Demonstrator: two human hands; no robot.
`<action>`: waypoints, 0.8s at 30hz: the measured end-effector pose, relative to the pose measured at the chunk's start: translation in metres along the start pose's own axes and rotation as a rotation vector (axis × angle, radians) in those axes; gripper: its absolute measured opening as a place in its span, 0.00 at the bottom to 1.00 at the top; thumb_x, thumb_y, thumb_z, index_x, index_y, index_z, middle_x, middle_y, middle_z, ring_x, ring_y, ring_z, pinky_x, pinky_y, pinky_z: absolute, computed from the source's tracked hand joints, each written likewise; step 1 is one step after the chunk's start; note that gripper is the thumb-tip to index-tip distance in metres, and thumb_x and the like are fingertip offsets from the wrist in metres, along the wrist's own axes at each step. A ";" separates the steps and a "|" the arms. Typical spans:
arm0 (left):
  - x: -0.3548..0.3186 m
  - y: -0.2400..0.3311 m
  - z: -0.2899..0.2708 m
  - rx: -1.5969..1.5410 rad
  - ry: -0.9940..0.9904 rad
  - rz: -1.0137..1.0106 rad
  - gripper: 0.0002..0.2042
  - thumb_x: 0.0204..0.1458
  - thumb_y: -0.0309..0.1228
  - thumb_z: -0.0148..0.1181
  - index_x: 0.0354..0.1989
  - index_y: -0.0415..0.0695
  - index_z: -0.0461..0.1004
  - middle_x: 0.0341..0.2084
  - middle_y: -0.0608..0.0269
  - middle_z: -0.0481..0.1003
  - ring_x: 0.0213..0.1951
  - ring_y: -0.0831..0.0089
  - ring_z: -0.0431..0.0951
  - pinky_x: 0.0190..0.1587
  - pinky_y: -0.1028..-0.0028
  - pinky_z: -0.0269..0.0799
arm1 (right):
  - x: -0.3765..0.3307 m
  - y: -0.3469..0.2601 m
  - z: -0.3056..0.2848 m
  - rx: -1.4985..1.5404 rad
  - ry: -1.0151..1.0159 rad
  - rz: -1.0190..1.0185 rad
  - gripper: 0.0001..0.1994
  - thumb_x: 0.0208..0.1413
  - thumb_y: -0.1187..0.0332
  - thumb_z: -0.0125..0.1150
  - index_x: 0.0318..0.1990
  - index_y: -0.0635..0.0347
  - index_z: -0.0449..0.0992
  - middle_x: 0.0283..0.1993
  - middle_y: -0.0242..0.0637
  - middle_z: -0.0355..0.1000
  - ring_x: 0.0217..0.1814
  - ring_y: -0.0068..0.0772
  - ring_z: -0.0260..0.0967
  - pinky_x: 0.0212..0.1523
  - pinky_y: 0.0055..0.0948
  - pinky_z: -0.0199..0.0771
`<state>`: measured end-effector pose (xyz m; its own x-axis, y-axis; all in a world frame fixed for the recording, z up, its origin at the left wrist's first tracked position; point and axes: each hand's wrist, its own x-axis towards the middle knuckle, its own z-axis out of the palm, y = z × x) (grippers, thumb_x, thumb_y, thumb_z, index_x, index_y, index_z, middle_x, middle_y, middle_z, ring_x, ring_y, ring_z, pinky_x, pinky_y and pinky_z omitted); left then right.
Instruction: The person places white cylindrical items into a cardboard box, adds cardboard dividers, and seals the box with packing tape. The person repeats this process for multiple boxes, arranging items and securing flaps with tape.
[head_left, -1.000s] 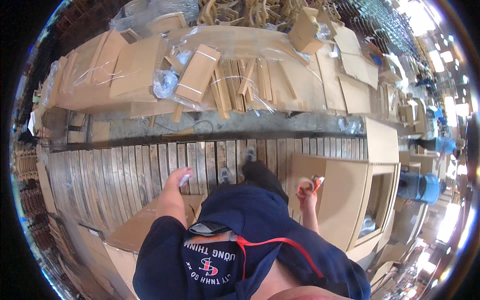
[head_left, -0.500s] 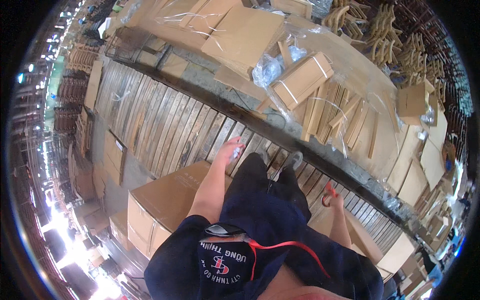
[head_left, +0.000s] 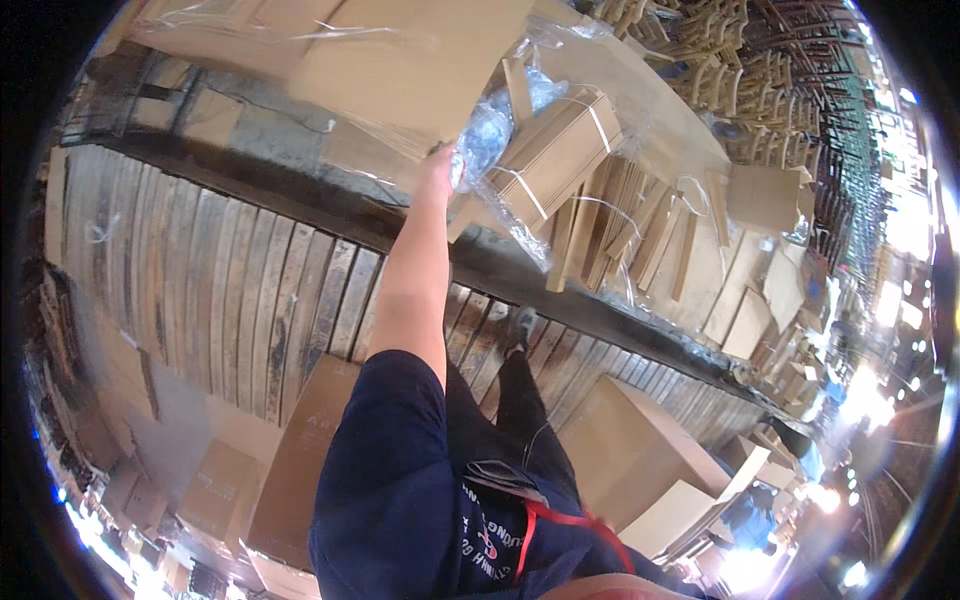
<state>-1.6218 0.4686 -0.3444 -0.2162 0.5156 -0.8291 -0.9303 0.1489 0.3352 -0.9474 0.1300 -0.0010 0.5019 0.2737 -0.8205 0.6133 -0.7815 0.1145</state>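
Note:
My left arm is stretched far forward over the edge of the slatted walkway. At its end my left hand (head_left: 437, 175) is beside a heap of crumpled clear plastic film (head_left: 485, 140), and whitish plastic lies right against its fingers. Blur and the plastic cover the fingers, so I cannot make out a grip. A large flat cardboard sheet (head_left: 400, 70) lies just beyond the hand. Right of the film rests a strapped bundle of folded cardboard (head_left: 560, 150). My right hand is out of sight.
Wooden slats (head_left: 230, 270) form the walkway under my feet, bordered by a dark gap. A brown carton (head_left: 300, 450) stands near my left side and an open-flapped carton (head_left: 640, 450) at my right. Cardboard strips (head_left: 610, 220) and stacked wooden chair parts (head_left: 770, 110) lie farther off.
My left hand has reached forward from above the slats to the plastic film. My right hand, which held red-handled scissors, has left the view. My body has stepped and turned, shifting the scene.

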 end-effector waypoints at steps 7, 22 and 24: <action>0.022 0.021 0.001 -0.238 -0.074 0.141 0.10 0.67 0.40 0.58 0.41 0.46 0.77 0.31 0.63 0.80 0.29 0.68 0.81 0.28 0.66 0.79 | -0.072 0.028 0.015 -0.406 -0.049 0.136 0.18 0.56 0.59 0.64 0.48 0.62 0.81 0.40 0.46 0.81 0.41 0.36 0.78 0.39 0.40 0.78; -0.344 -0.230 0.148 0.282 -0.855 -0.159 0.10 0.66 0.35 0.59 0.36 0.42 0.74 0.23 0.64 0.69 0.27 0.70 0.70 0.30 0.69 0.68 | 0.029 0.175 0.081 0.431 0.261 -0.093 0.14 0.57 0.66 0.63 0.49 0.63 0.78 0.47 0.58 0.80 0.55 0.63 0.77 0.53 0.50 0.76; -0.401 -0.329 0.173 0.505 -1.045 -0.266 0.09 0.65 0.33 0.60 0.34 0.40 0.74 0.23 0.62 0.71 0.26 0.69 0.72 0.30 0.69 0.69 | 0.044 0.242 0.093 0.471 0.417 -0.143 0.14 0.58 0.67 0.63 0.49 0.62 0.78 0.47 0.59 0.80 0.54 0.61 0.77 0.52 0.50 0.76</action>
<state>-1.1782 0.3587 -0.0451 0.5301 0.8212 -0.2113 -0.6371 0.5502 0.5399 -0.8336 -0.0996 -0.0613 0.6877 0.5145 -0.5122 0.4064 -0.8574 -0.3157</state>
